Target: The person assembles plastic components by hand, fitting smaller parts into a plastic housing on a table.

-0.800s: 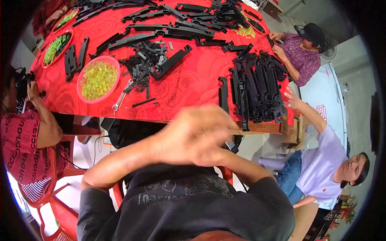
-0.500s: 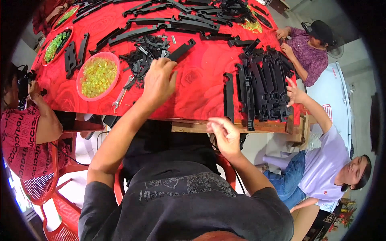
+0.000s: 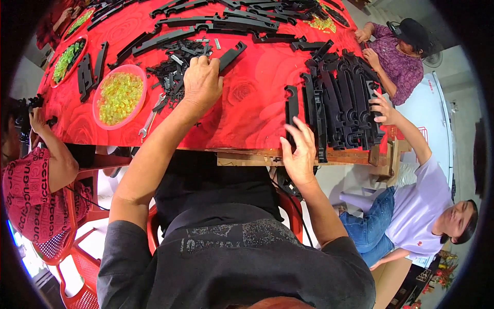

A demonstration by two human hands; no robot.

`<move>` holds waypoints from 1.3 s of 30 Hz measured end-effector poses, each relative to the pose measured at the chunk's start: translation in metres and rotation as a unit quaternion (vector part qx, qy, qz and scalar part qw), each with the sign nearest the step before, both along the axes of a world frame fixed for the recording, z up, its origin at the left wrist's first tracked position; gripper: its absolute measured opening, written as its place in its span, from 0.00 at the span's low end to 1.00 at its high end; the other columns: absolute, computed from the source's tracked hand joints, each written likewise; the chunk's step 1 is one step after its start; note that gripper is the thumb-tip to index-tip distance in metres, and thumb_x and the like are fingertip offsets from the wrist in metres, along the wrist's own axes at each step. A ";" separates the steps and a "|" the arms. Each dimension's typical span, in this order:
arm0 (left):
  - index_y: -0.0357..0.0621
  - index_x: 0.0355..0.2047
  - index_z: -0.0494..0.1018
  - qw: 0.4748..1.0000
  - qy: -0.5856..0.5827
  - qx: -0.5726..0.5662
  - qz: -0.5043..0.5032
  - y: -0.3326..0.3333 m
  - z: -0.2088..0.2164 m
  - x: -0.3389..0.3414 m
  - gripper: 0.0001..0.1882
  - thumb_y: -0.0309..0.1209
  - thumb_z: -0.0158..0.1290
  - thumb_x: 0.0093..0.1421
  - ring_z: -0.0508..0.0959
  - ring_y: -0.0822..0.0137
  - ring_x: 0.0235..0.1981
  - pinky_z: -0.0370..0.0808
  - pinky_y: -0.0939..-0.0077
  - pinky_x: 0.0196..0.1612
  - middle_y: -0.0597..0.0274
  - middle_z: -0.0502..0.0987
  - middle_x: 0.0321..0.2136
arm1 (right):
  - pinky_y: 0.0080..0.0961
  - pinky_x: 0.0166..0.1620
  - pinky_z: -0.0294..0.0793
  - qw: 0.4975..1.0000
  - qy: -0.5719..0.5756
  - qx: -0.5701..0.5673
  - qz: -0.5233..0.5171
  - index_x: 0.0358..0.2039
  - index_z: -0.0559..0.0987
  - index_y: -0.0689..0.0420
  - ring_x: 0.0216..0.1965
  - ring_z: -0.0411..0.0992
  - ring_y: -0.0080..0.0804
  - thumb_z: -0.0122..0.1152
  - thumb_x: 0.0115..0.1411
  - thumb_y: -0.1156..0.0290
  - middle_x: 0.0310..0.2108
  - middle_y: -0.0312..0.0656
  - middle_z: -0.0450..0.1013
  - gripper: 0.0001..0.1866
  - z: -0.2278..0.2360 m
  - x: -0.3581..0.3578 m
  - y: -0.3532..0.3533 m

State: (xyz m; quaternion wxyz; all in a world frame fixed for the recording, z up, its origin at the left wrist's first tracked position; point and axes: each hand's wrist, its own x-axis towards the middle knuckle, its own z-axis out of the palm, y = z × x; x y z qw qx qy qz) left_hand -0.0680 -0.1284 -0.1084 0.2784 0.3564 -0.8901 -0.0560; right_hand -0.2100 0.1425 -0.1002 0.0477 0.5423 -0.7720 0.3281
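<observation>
Left hand (image 3: 202, 81) curled at the angled black bar (image 3: 233, 55), grip hidden, can't tell. Lone black bar (image 3: 292, 104) upright in view, right hand (image 3: 300, 153) spread at its near end, nothing clasped. Likely reach-and-pick step; next calls for closing fingers squarely.

Blk bars (image 3: 346, 95) look matt plas., yel. pcs (image 3: 121, 97) glossy see-thru plas. in smooth pink plas. bowl (image 3: 95, 109), spanner (image 3: 148, 122) shiny metal, red cloth (image 3: 249, 110) smooth w/ slight sheen over wood bench edge (image 3: 247, 159), red chair (image 3: 85, 268) smooth perf. plas., dk T-shirt (image 3: 231, 273) matt cloth w/ rough-looking print.
</observation>
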 end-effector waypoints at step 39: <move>0.35 0.49 0.71 0.983 0.113 0.133 -0.064 0.063 -0.011 0.046 0.24 0.32 0.61 0.54 0.75 0.46 0.40 0.73 0.57 0.44 0.46 0.75 0.36 | 0.35 0.57 0.71 0.999 0.004 -0.030 0.028 0.48 0.78 0.61 0.53 0.74 0.47 0.62 0.57 0.81 0.49 0.50 0.76 0.17 0.016 -0.010 -0.015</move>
